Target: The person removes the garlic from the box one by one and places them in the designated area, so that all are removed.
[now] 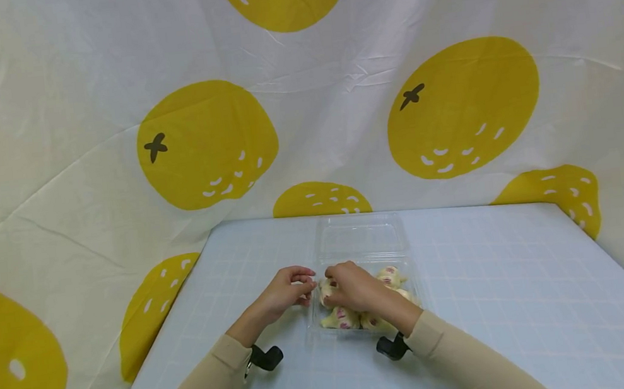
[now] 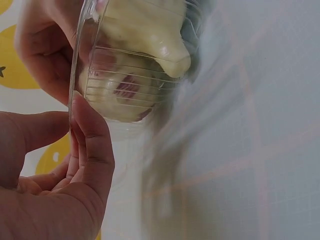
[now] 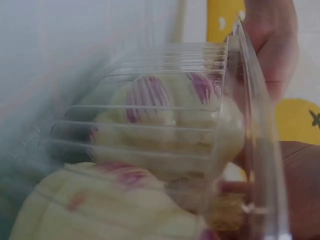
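Note:
A clear plastic clamshell box (image 1: 311,329) stands on the table with its lid (image 1: 360,237) folded back. Inside lie several pale garlic bulbs (image 1: 343,318) with purple streaks. At the box's left side, my left hand (image 1: 285,293) pinches the rim between thumb and fingers (image 2: 94,142), as the left wrist view shows. My right hand (image 1: 358,288) reaches over the box and grips a garlic bulb (image 1: 327,292) in its back left part. Through the ribbed wall, the right wrist view shows more garlic bulbs (image 3: 165,107); the right fingertips are partly hidden there.
A pale blue checked cloth covers the table (image 1: 506,301). Behind it hangs a white curtain (image 1: 333,122) printed with yellow fruit. Black wrist camera mounts (image 1: 266,358) sit below both wrists, close to the box's front.

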`<state>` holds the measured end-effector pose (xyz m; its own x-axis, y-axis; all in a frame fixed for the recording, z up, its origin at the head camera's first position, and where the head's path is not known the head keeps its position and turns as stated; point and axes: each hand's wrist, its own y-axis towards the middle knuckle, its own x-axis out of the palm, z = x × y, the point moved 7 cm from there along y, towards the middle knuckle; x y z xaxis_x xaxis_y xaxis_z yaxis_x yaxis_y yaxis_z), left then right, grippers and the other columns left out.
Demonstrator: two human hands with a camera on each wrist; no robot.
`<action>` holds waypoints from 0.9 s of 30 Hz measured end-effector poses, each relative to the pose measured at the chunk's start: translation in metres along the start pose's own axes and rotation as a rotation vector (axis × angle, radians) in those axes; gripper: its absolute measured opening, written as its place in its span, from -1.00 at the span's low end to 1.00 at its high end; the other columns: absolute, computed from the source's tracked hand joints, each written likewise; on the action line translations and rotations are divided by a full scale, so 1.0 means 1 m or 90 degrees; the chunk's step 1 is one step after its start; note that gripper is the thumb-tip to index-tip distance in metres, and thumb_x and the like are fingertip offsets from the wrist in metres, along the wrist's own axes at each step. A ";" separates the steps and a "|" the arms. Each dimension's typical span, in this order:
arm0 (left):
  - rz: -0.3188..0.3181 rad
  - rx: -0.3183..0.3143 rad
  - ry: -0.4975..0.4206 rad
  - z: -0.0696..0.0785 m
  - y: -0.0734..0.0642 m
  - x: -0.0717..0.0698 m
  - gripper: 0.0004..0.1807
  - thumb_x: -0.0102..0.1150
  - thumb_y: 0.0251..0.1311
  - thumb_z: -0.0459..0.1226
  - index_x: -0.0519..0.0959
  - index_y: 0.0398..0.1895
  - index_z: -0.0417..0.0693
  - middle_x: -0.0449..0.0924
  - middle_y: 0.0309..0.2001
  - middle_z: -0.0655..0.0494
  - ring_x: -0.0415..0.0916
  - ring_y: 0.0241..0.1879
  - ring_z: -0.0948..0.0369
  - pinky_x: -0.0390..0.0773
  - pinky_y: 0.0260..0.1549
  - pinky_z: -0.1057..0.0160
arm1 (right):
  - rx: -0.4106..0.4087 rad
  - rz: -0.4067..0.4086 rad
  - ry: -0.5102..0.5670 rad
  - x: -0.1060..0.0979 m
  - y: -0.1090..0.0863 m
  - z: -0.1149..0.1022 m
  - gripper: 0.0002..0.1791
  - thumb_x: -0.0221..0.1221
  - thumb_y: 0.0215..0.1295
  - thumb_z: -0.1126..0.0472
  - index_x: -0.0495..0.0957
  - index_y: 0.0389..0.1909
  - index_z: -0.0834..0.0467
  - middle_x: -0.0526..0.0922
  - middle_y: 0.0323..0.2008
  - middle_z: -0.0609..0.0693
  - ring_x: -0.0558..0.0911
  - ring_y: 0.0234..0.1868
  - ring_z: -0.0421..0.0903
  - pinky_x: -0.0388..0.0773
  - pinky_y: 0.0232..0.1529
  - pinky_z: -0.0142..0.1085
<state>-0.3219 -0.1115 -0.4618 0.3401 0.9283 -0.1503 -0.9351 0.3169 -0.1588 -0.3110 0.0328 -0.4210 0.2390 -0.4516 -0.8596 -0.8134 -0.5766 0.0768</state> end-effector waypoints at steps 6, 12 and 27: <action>0.000 -0.003 0.005 0.000 0.000 -0.001 -0.62 0.16 0.40 -0.44 0.42 0.18 -0.51 0.52 -0.32 0.07 0.49 -0.43 0.24 0.62 -0.46 0.31 | 0.000 0.028 0.027 -0.006 -0.004 0.001 -0.66 0.46 0.20 0.10 0.66 -0.14 0.23 0.69 -0.30 0.01 0.61 -0.27 -0.05 0.59 -0.22 -0.16; 0.006 -0.008 -0.001 -0.001 0.001 -0.003 -0.63 0.16 0.39 -0.45 0.43 0.18 -0.50 0.52 -0.32 0.07 0.48 -0.44 0.24 0.61 -0.46 0.30 | 0.015 0.087 0.135 -0.020 -0.009 0.008 -0.76 0.42 0.28 0.05 0.63 -0.25 0.12 0.58 -0.38 -0.08 0.54 -0.34 -0.13 0.56 -0.31 -0.26; 0.003 -0.003 -0.004 -0.001 -0.001 -0.001 -0.60 0.15 0.40 -0.46 0.38 0.20 -0.55 0.51 -0.32 0.08 0.47 -0.45 0.25 0.60 -0.47 0.32 | 0.075 0.140 0.340 -0.054 -0.031 0.025 -0.54 0.38 0.32 -0.01 0.66 0.10 0.18 0.73 -0.01 0.02 0.69 -0.04 -0.03 0.67 -0.05 -0.13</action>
<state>-0.3216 -0.1124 -0.4624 0.3356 0.9307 -0.1453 -0.9360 0.3120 -0.1630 -0.3123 0.0918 -0.3893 0.2672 -0.8501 -0.4539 -0.9202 -0.3649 0.1416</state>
